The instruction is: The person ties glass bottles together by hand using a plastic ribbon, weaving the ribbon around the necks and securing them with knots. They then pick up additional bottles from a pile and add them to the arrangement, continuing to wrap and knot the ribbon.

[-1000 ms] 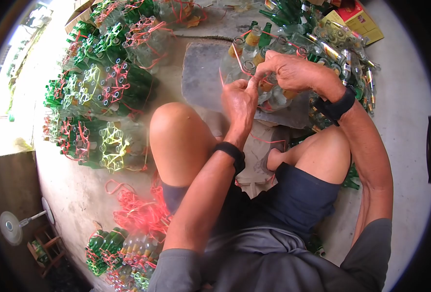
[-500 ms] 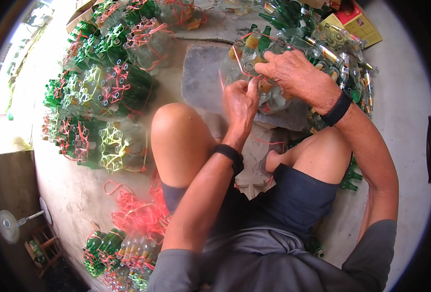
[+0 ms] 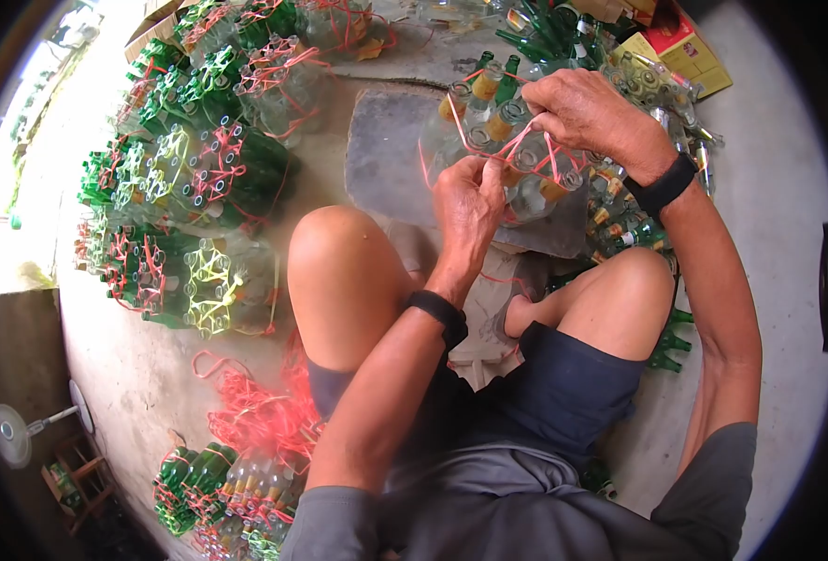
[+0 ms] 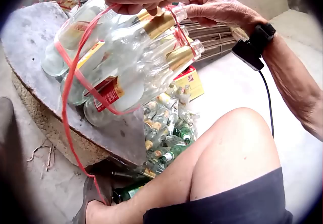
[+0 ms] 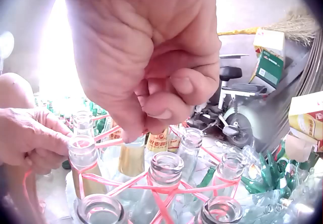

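A bundle of clear glass bottles (image 3: 517, 173) with gold labels lies on a grey stone slab (image 3: 386, 159) in front of my knees. Red string (image 3: 535, 150) criss-crosses the bottle necks (image 5: 166, 168) and wraps the bundle (image 4: 126, 67). My left hand (image 3: 487, 178) pinches the string against one neck on the bundle's near side; this left hand (image 5: 30, 138) also shows in the right wrist view. My right hand (image 3: 543, 101) is curled above the far necks, and my right hand (image 5: 151, 108) pinches a strand pulled taut. A loose string end (image 4: 70, 133) hangs off the slab.
Tied bundles of green and clear bottles (image 3: 199, 159) fill the floor at left. Loose bottles (image 3: 638, 84) and a yellow-red carton (image 3: 685, 37) lie at the far right. A heap of red string (image 3: 264, 407) sits by my left thigh, with a small fan (image 3: 12, 435) beyond.
My right hand has lifted off the bundle and drawn up and to the right, pulling string taut across the necks. My left hand keeps its pinch at the near necks.
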Demonstrator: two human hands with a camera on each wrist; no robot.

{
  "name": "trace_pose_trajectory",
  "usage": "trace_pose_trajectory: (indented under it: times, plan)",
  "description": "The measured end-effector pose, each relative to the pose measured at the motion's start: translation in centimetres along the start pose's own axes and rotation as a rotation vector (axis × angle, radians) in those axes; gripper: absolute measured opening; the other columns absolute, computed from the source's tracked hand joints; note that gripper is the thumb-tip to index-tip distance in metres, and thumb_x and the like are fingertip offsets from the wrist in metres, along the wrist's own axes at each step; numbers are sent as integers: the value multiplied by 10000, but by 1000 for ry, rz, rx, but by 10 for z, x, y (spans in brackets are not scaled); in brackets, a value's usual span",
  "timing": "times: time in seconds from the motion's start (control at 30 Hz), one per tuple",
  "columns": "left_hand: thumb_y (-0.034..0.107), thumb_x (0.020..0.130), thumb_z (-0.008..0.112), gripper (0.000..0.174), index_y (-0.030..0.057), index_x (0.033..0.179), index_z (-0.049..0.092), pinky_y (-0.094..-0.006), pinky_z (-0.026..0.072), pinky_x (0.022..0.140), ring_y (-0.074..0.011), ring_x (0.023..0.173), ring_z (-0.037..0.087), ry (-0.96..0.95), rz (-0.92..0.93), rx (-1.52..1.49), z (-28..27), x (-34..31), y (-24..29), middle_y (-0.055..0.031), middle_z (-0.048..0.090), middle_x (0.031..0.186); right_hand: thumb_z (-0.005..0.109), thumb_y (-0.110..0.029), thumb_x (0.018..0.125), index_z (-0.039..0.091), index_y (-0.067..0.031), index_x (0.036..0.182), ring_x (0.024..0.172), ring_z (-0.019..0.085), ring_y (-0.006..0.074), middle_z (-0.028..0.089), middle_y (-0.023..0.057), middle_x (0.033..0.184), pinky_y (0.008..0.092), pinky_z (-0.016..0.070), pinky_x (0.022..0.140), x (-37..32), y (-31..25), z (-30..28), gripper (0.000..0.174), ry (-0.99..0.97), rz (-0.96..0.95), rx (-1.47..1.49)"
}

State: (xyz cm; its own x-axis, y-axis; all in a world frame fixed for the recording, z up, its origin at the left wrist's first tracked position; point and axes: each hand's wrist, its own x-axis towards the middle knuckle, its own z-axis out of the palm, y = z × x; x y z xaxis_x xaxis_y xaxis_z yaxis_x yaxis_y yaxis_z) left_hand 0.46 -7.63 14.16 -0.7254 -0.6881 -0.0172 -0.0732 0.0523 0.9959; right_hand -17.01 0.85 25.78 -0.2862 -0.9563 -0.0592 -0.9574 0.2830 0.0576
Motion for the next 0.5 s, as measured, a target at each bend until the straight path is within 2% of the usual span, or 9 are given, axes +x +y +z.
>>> trace_pose_trajectory:
  times: [0.13, 0.2, 0.33, 0.4, 0.5]
  plan:
    - [222, 970, 637, 350, -97, 841, 703, -379, 452, 567, -137, 602, 542, 6, -15, -33, 2, 0, -3, -110, 611, 616, 618, -156, 833, 615, -41, 839, 878, 654, 420, 652, 188, 797, 527, 509, 761, 9, 11, 8, 116, 20, 17, 74]
    - [197, 986, 623, 296, -62, 907, 743, -372, 525, 577, -208, 589, 692, 36, 61, 24, 3, 2, -8, -172, 712, 682, 623, -135, 848, 611, -24, 834, 836, 647, 440, 646, 205, 789, 528, 497, 736, 13, 14, 11, 113, 87, -40, 172]
    - [187, 986, 613, 285, -56, 915, 745, -375, 527, 595, -210, 616, 697, 31, 41, 19, 5, 1, -11, -186, 719, 707, 624, -106, 858, 613, -7, 854, 839, 639, 453, 639, 224, 786, 522, 485, 731, 21, 16, 16, 99, 52, 25, 237]
    - [181, 989, 608, 274, -47, 926, 747, -376, 516, 582, -198, 592, 680, 48, 52, -64, 7, 0, -9, -182, 702, 681, 626, -87, 865, 608, 8, 847, 840, 627, 461, 628, 238, 784, 522, 482, 724, 24, 17, 24, 98, 169, -52, 260]
    - [177, 990, 605, 266, -42, 929, 743, -379, 509, 575, -190, 573, 664, 42, 11, -87, 7, -1, -6, -167, 684, 652, 619, -90, 867, 604, 16, 819, 832, 622, 464, 627, 246, 789, 519, 486, 721, 27, 18, 26, 117, 160, -29, 266]
